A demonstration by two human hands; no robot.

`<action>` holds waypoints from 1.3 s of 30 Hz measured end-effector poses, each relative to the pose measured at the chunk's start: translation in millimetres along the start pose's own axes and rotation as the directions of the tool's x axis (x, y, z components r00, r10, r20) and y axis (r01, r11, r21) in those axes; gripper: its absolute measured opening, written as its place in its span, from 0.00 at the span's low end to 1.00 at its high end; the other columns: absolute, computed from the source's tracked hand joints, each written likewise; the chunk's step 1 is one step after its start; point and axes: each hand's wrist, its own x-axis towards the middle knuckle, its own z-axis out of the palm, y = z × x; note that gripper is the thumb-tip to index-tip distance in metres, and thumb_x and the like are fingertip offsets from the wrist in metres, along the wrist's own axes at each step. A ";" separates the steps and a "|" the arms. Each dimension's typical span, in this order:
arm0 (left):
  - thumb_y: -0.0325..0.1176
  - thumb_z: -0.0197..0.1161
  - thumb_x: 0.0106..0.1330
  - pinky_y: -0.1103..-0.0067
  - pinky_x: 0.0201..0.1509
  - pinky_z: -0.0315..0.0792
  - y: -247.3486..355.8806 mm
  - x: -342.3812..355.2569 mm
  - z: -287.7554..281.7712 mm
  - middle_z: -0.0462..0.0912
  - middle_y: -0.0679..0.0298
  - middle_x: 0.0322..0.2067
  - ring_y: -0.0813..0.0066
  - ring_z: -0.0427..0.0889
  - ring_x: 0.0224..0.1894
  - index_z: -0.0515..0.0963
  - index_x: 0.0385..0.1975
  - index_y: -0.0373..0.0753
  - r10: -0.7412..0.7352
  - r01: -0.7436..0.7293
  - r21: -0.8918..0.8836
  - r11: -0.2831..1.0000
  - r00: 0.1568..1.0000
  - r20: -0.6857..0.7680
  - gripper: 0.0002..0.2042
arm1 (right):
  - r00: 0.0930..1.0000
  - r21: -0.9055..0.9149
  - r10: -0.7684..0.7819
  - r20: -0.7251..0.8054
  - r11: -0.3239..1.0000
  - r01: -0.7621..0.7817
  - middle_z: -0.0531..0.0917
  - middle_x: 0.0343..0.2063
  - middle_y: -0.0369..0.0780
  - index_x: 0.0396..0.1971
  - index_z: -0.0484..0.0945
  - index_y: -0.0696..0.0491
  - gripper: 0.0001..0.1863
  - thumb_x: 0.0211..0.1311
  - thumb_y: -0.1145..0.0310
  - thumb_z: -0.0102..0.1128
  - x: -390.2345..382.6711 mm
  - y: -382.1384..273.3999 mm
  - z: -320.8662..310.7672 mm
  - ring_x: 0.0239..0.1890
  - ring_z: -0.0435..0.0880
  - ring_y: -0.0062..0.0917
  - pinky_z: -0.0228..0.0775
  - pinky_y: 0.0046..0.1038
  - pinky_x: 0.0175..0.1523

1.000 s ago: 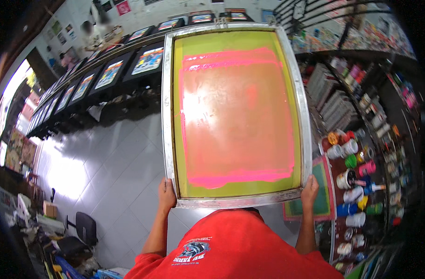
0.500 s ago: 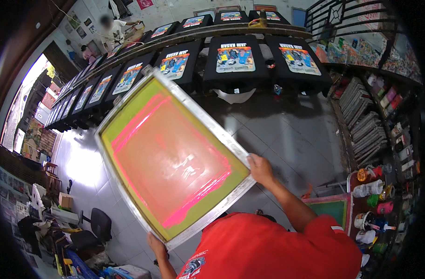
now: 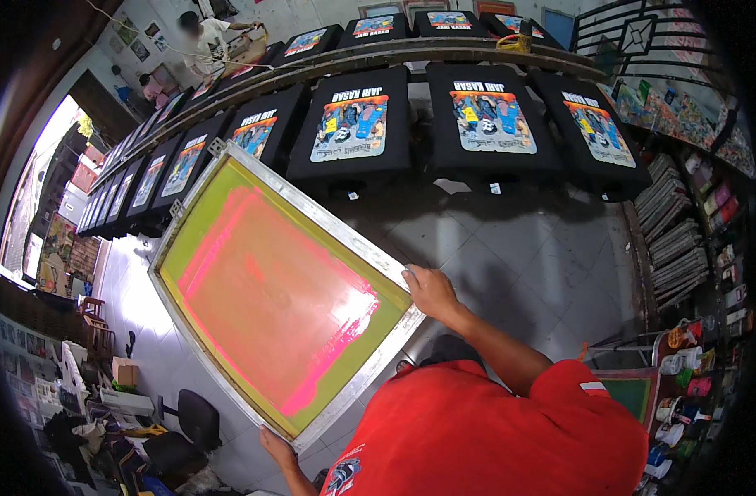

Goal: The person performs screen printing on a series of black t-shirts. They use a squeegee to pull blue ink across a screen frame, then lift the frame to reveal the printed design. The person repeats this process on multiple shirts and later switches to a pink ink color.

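Note:
A large screen printing frame [image 3: 279,289] is held tilted in front of me, with a pale metal border and yellow-green mesh. Bright pink ink covers much of the mesh, thickest along two edges. My right hand [image 3: 431,291] grips the frame's right corner, fingers wrapped over the metal rim. Down at the near lower corner, my left hand [image 3: 277,446] holds the same frame, its fingers partly hidden behind the rim. Beyond the frame, black T-shirts [image 3: 434,124] with colourful prints lie on boards in a long row.
A second row of printed shirts [image 3: 374,29] runs behind a long rail [image 3: 444,51]. Another person [image 3: 206,41] stands at the far left. Ink containers [image 3: 684,360] crowd the right, below stacked slats [image 3: 675,240]. An office chair [image 3: 197,417] stands at lower left, near piled clutter.
The printing frame has shifted slightly left and down in view, both hands still gripping it. The shirt rows appear nearer and further right. The far person has bent an arm toward the rail.

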 end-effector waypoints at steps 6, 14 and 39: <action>0.43 0.40 0.74 0.72 0.54 0.64 26.7 86.7 47.6 0.74 0.50 0.46 0.64 0.72 0.45 0.69 0.47 0.21 0.009 -0.004 0.040 0.999 0.993 -0.119 0.24 | 1.000 0.019 0.016 0.006 1.000 -0.016 0.78 0.23 0.55 0.28 0.75 0.58 0.16 0.66 0.60 0.46 84.6 0.5 20.2 0.30 0.77 0.53 0.66 0.50 0.36; 0.44 0.40 0.73 0.71 0.55 0.64 105.5 158.7 108.6 0.74 0.47 0.47 0.61 0.72 0.47 0.69 0.48 0.21 0.007 -0.009 -0.032 0.999 0.998 -0.062 0.25 | 1.000 0.131 0.024 0.013 0.991 -0.026 0.78 0.25 0.55 0.29 0.75 0.59 0.16 0.65 0.60 0.46 207.0 27.2 31.3 0.32 0.77 0.54 0.66 0.50 0.37; 0.48 0.40 0.72 0.70 0.62 0.59 172.3 616.6 98.1 0.71 0.44 0.55 0.55 0.68 0.58 0.70 0.53 0.26 0.155 -0.236 0.285 0.929 0.947 0.282 0.28 | 0.887 0.172 0.357 -0.291 0.932 -0.319 0.79 0.27 0.56 0.36 0.76 0.60 0.18 0.65 0.59 0.46 304.0 -102.1 253.9 0.35 0.78 0.53 0.68 0.46 0.38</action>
